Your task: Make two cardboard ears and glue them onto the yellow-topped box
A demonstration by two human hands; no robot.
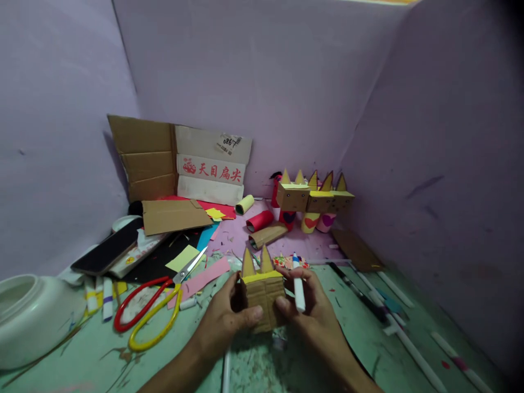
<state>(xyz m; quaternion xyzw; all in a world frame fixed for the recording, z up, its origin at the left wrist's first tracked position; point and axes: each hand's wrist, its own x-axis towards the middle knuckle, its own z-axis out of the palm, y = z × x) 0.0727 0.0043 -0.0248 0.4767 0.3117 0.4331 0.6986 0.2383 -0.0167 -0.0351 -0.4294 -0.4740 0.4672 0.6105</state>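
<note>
Between my hands is a small cardboard box (264,303) with a yellow strip along its top edge and two pointed cardboard ears (266,260). My left hand (223,316) grips its left side, the thumb lying across the front. On the other side my right hand (309,305) pinches the box's right edge with the thumb. A white marker with a blue tip (299,289) is also tucked between the fingers of my right hand, tip pointing up and away. The far side of the box is hidden.
Scissors with red and yellow handles (164,305) lie open at left, near a white pot (36,316). Paper tubes (260,220) and several eared box figures (293,197) stand behind. Folded cardboard (210,164) leans on the wall. Pens and a black cutter (358,292) lie at right.
</note>
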